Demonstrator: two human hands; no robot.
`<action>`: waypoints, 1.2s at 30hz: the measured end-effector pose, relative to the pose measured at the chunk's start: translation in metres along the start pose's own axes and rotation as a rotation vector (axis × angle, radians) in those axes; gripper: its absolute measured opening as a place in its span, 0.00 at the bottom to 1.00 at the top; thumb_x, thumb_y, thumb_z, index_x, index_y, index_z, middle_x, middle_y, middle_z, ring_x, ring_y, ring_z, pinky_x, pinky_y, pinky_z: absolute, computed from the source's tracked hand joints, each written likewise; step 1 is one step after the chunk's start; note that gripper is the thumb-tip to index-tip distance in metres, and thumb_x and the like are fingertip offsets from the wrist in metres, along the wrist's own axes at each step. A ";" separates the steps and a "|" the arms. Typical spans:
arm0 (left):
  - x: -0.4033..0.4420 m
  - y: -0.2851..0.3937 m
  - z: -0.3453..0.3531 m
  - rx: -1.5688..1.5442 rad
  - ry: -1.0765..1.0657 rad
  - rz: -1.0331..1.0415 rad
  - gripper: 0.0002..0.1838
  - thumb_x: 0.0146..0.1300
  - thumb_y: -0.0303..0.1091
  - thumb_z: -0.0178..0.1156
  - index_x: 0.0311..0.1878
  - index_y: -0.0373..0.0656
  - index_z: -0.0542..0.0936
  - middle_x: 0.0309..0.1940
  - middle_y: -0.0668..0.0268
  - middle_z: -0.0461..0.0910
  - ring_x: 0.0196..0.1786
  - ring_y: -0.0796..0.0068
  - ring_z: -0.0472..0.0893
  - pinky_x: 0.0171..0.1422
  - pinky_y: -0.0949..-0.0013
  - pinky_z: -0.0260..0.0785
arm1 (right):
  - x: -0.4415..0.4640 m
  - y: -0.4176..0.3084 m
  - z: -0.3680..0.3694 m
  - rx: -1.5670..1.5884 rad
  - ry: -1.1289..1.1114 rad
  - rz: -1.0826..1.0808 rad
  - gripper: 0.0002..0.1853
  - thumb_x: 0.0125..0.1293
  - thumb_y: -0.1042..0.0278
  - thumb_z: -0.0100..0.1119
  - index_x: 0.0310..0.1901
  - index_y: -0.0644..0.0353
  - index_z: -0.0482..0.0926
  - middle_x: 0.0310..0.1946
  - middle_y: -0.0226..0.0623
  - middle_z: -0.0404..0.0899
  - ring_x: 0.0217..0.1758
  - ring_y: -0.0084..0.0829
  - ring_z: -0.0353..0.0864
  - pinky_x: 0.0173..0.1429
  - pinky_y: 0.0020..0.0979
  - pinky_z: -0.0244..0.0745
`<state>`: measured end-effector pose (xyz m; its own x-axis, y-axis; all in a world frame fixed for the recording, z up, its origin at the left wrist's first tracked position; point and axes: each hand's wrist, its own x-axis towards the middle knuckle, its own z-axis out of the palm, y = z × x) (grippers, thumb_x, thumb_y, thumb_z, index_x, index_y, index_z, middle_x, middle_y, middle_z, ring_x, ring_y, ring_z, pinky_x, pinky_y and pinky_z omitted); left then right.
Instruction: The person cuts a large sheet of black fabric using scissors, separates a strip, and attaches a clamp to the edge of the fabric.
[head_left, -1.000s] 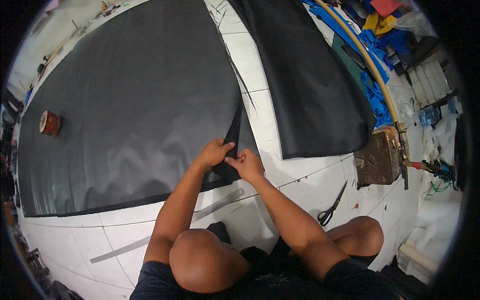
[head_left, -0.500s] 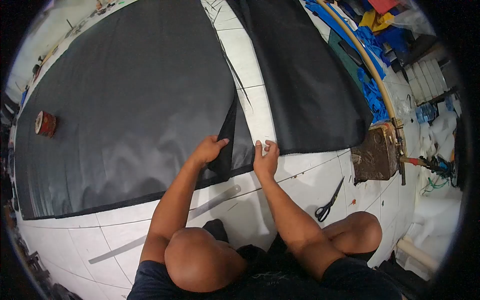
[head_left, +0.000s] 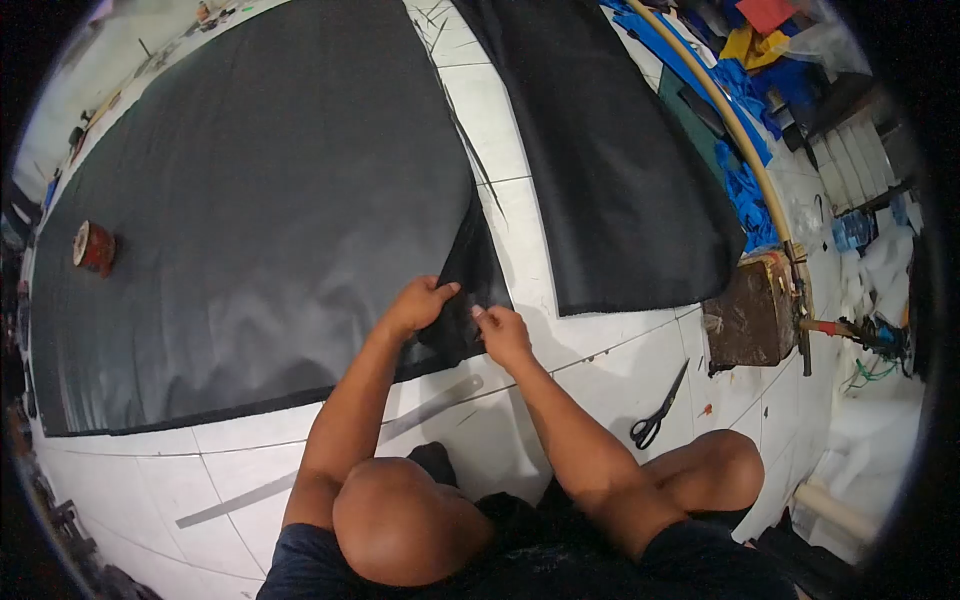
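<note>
A large black leatherette-like sheet [head_left: 250, 180] covers the floor ahead and to the left. Its near right corner is lifted, showing a dull dark underside. My left hand [head_left: 422, 304] is closed on this lifted edge, thumb on top. Just right of it, my right hand [head_left: 505, 336] pinches the dark material by the same corner; whether that is the same layer or one beneath, I cannot tell. A separate black piece [head_left: 620, 190] lies to the right, across a strip of white tile with thin black offcuts [head_left: 482, 160].
Black-handled scissors [head_left: 655, 412] lie on the tiles right of my arm. A long metal ruler [head_left: 430, 405] runs beneath my arms. A reddish-brown round object [head_left: 94, 248] sits on the sheet's left. At right are a brown block [head_left: 750, 315], a curved pole [head_left: 735, 115] and blue scraps [head_left: 742, 195].
My right hand has moved left and nearer to me, from the edge of the right-hand piece to the lifted corner. More dark underside shows at the corner. My left hand stays nearly in place.
</note>
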<state>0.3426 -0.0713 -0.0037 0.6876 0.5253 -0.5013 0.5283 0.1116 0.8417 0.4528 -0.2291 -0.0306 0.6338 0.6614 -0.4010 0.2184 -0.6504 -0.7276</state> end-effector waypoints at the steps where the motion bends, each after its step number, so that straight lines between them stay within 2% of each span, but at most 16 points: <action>1: 0.005 -0.008 0.002 -0.011 -0.002 -0.013 0.21 0.67 0.46 0.58 0.39 0.31 0.82 0.29 0.58 0.84 0.31 0.69 0.82 0.40 0.65 0.73 | -0.001 0.004 0.001 -0.002 -0.005 0.002 0.22 0.65 0.48 0.63 0.36 0.63 0.80 0.27 0.42 0.80 0.30 0.35 0.79 0.39 0.36 0.73; 3: 0.003 -0.010 0.001 -0.017 -0.004 -0.027 0.21 0.67 0.46 0.59 0.39 0.31 0.82 0.28 0.58 0.83 0.30 0.70 0.82 0.39 0.65 0.73 | -0.008 -0.003 -0.002 -0.047 0.624 -0.087 0.24 0.67 0.45 0.58 0.49 0.60 0.77 0.44 0.48 0.77 0.50 0.47 0.78 0.51 0.43 0.72; 4: 0.001 -0.006 0.001 -0.046 -0.014 -0.030 0.21 0.67 0.46 0.58 0.38 0.31 0.82 0.28 0.58 0.83 0.30 0.69 0.82 0.39 0.65 0.73 | -0.010 -0.008 -0.013 -0.028 0.571 -0.105 0.28 0.67 0.43 0.58 0.55 0.60 0.72 0.52 0.49 0.71 0.57 0.49 0.74 0.54 0.45 0.71; 7: 0.001 -0.002 0.002 -0.032 -0.033 -0.030 0.22 0.67 0.46 0.58 0.38 0.31 0.82 0.29 0.56 0.84 0.30 0.67 0.82 0.40 0.63 0.73 | -0.012 -0.028 -0.015 -0.190 0.575 -0.272 0.27 0.64 0.43 0.61 0.52 0.59 0.74 0.47 0.44 0.76 0.53 0.44 0.77 0.52 0.44 0.70; 9: 0.009 -0.007 0.001 0.009 -0.028 -0.025 0.22 0.66 0.46 0.59 0.38 0.31 0.82 0.29 0.55 0.84 0.31 0.65 0.82 0.40 0.63 0.73 | -0.019 -0.048 -0.010 -0.271 0.066 -0.177 0.25 0.61 0.43 0.65 0.44 0.59 0.77 0.38 0.39 0.81 0.44 0.42 0.82 0.52 0.44 0.69; 12: 0.017 -0.018 -0.001 0.150 -0.006 0.001 0.19 0.68 0.45 0.59 0.40 0.34 0.82 0.30 0.61 0.83 0.30 0.72 0.79 0.39 0.65 0.72 | -0.010 -0.023 0.015 -0.162 0.163 -0.330 0.22 0.59 0.43 0.66 0.35 0.57 0.79 0.28 0.35 0.83 0.35 0.41 0.83 0.49 0.43 0.69; 13: 0.016 -0.019 -0.001 0.124 0.003 0.001 0.19 0.67 0.45 0.59 0.40 0.34 0.82 0.30 0.61 0.83 0.30 0.72 0.79 0.39 0.65 0.72 | -0.011 -0.017 0.018 -0.080 0.256 -0.403 0.21 0.58 0.49 0.70 0.35 0.63 0.81 0.26 0.38 0.84 0.29 0.37 0.84 0.36 0.39 0.74; 17: 0.012 -0.016 0.003 0.051 0.025 -0.002 0.22 0.65 0.47 0.60 0.37 0.32 0.82 0.29 0.54 0.84 0.32 0.65 0.83 0.40 0.62 0.73 | -0.007 -0.010 0.008 -0.123 0.215 -0.336 0.22 0.60 0.50 0.69 0.37 0.65 0.81 0.26 0.39 0.84 0.29 0.37 0.84 0.32 0.36 0.75; 20: 0.016 -0.023 0.003 -0.069 -0.011 0.001 0.21 0.65 0.46 0.60 0.38 0.31 0.82 0.28 0.56 0.84 0.31 0.66 0.83 0.39 0.63 0.73 | -0.007 -0.007 -0.004 -0.038 0.034 -0.123 0.22 0.62 0.49 0.66 0.39 0.66 0.82 0.28 0.42 0.84 0.32 0.40 0.85 0.39 0.37 0.77; 23: 0.001 -0.004 0.002 -0.010 0.018 -0.027 0.20 0.66 0.44 0.60 0.38 0.31 0.81 0.28 0.57 0.84 0.29 0.67 0.82 0.37 0.63 0.73 | -0.011 0.002 -0.010 -0.066 0.423 -0.090 0.25 0.66 0.45 0.58 0.49 0.62 0.80 0.39 0.45 0.82 0.46 0.47 0.81 0.54 0.43 0.72; 26: 0.006 -0.010 0.006 -0.088 0.002 -0.009 0.19 0.66 0.42 0.60 0.37 0.30 0.81 0.27 0.58 0.83 0.28 0.68 0.81 0.36 0.64 0.72 | -0.002 -0.006 -0.018 -0.124 0.801 -0.237 0.26 0.64 0.41 0.61 0.50 0.58 0.79 0.42 0.43 0.79 0.52 0.43 0.78 0.56 0.45 0.69; 27: 0.008 -0.013 0.006 -0.089 0.002 -0.010 0.19 0.66 0.42 0.60 0.37 0.30 0.81 0.27 0.58 0.83 0.28 0.68 0.81 0.36 0.64 0.72 | -0.006 -0.016 -0.021 -0.125 0.800 -0.236 0.26 0.64 0.41 0.61 0.50 0.58 0.79 0.42 0.43 0.79 0.52 0.43 0.78 0.56 0.45 0.69; 29: 0.012 -0.015 0.005 -0.071 -0.007 0.007 0.19 0.66 0.43 0.60 0.37 0.31 0.82 0.27 0.58 0.83 0.27 0.68 0.81 0.36 0.64 0.72 | -0.012 -0.035 -0.019 -0.276 0.360 -0.306 0.26 0.61 0.41 0.63 0.46 0.58 0.80 0.38 0.40 0.81 0.47 0.43 0.80 0.55 0.46 0.67; 30: 0.003 0.002 0.003 -0.069 -0.007 0.012 0.19 0.66 0.43 0.60 0.37 0.31 0.82 0.27 0.58 0.83 0.27 0.68 0.81 0.36 0.64 0.72 | -0.011 -0.037 -0.013 -0.276 0.364 -0.308 0.26 0.61 0.41 0.63 0.46 0.58 0.80 0.38 0.40 0.81 0.47 0.43 0.80 0.55 0.46 0.67; 32: -0.016 0.027 -0.003 0.149 -0.025 -0.016 0.20 0.68 0.46 0.58 0.39 0.34 0.82 0.29 0.60 0.83 0.31 0.69 0.80 0.40 0.62 0.72 | -0.012 -0.036 0.005 -0.173 0.013 -0.084 0.23 0.57 0.47 0.71 0.38 0.61 0.80 0.30 0.37 0.82 0.35 0.37 0.82 0.42 0.36 0.74; 36: -0.016 0.016 -0.004 0.190 0.003 -0.022 0.21 0.67 0.47 0.58 0.38 0.34 0.82 0.28 0.58 0.82 0.32 0.68 0.80 0.41 0.61 0.72 | -0.010 -0.015 0.016 -0.056 0.127 -0.156 0.21 0.58 0.49 0.70 0.31 0.62 0.81 0.23 0.37 0.81 0.27 0.35 0.80 0.35 0.35 0.73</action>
<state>0.3384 -0.0745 0.0184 0.6738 0.5270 -0.5180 0.6275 -0.0379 0.7777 0.4313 -0.2194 -0.0246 0.6768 0.7055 -0.2103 0.3594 -0.5659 -0.7420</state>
